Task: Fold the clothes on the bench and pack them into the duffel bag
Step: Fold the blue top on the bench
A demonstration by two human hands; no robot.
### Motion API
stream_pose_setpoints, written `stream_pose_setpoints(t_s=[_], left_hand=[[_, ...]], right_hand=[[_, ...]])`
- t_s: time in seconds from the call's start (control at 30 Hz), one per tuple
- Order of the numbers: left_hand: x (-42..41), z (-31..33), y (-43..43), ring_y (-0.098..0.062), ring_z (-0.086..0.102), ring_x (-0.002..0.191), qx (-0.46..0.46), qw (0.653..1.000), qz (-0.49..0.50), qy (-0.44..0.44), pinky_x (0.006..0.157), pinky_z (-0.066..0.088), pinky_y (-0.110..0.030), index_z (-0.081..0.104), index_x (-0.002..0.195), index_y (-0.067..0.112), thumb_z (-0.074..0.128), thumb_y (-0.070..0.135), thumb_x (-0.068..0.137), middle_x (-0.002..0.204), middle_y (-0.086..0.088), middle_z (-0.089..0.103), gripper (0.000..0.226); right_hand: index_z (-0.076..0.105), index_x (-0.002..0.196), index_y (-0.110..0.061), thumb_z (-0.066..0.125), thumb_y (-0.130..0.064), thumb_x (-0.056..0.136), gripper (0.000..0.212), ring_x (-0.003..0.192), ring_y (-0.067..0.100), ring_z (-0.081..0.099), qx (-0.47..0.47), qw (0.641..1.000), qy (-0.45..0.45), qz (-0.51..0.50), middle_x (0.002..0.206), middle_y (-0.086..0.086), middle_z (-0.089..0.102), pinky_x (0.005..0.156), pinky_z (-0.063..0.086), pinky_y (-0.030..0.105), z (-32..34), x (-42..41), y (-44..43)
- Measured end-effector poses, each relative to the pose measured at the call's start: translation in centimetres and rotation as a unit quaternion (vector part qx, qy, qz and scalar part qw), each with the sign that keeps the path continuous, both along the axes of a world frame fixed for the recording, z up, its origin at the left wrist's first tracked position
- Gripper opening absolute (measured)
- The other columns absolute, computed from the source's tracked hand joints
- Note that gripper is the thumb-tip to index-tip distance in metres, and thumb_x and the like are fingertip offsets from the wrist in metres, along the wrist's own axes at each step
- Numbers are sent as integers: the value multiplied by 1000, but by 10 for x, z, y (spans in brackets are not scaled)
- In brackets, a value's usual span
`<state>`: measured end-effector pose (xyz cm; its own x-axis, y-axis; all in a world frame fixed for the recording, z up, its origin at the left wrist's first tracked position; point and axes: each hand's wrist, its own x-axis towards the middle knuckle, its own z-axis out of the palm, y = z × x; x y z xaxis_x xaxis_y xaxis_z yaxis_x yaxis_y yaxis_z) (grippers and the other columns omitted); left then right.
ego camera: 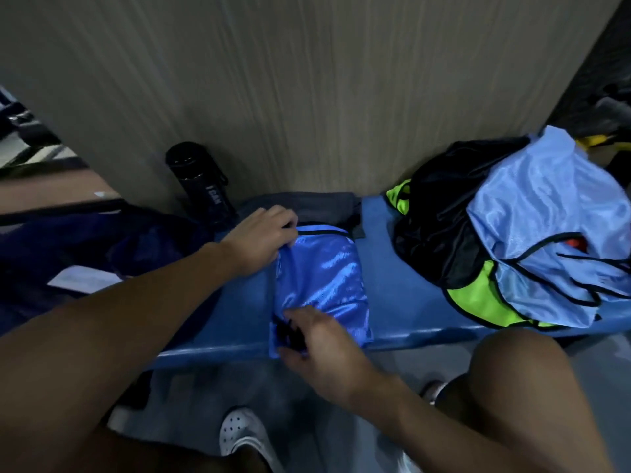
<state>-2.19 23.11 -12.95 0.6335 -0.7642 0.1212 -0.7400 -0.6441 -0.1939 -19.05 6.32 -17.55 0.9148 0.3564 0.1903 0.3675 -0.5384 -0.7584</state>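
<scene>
Your 2 hands grip 1 blue vest [321, 271]
Your left hand [263, 238] reaches forward on a straight, bare forearm, fingers curled and pinching the vest's far corner. Your right hand [317, 339] sits nearer you, back up, fingers and thumb curled round the near corner.

Shiny blue vest [321, 271] with black trim, blue bench [403, 295], black bottle [199, 179].

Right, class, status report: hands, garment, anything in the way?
Left hand pinches blue bib at far corner, right hand grips near corner. Bib folded on bench. Unfolded pile waits right; duffel bag left.
</scene>
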Motion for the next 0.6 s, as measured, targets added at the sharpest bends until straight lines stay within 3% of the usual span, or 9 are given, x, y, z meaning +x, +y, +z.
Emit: stream_pose_setpoints(t_s=[0.13, 0.2, 0.3, 0.37, 0.43, 0.6], left_hand=[[-10, -20, 32, -30, 51, 102, -13, 996, 88, 22, 75, 42, -41, 63, 97, 14, 69, -6, 66, 114, -9, 54, 38], [-13, -27, 32, -30, 49, 110, -75, 982, 155, 78, 87, 44, -45, 58, 115, 14, 58, -1, 74, 124, -7, 50, 44], [-19, -25, 15, -24, 46, 125, -174, 948, 207, 170, 107, 39, -47, 45, 139, 17, 55, 26, 90, 141, -1, 45, 50], [-21, -22, 3, -20, 42, 134, -164, 938, 211, 221, 113, 32, -45, 35, 149, 21, 60, 44, 94, 151, 1, 39, 65], [-22, -22, -5, -21, 41, 136, -138, 934, 213, 252, 114, 31, -46, 28, 153, 25, 62, 52, 91, 152, 0, 40, 76], [-22, -34, -5, -29, 47, 125, -82, 938, 243, 235, 106, 37, -46, 27, 153, 26, 58, 52, 93, 139, -5, 52, 72]], right_hand=[[59, 115, -20, 62, -27, 86, 30, 88, 10, 55, 30, 995, 80, 57, 96, -9, 56, 85, 50, 35, -9, -2, 9], [63, 118, -20, 57, -32, 84, 36, 91, 13, 58, 47, 997, 58, -9, 96, -9, 59, 87, 50, 36, -8, 3, 2], [61, 115, -20, 58, -39, 85, 36, 104, 25, 55, -23, 979, -9, -202, 106, 0, 60, 91, 46, 43, -9, 11, -15], [51, 124, -20, 63, -45, 86, 47, 117, 28, 47, -80, 952, 77, -284, 121, 4, 53, 97, 38, 44, -9, 12, -25], [39, 133, -22, 64, -57, 83, 67, 125, 26, 42, -128, 934, 174, -286, 132, 3, 47, 103, 32, 45, -13, 10, -33], [26, 141, -18, 69, -57, 78, 86, 128, 26, 42, -181, 927, 180, -275, 136, 3, 49, 104, 29, 43, -23, 11, -38]])
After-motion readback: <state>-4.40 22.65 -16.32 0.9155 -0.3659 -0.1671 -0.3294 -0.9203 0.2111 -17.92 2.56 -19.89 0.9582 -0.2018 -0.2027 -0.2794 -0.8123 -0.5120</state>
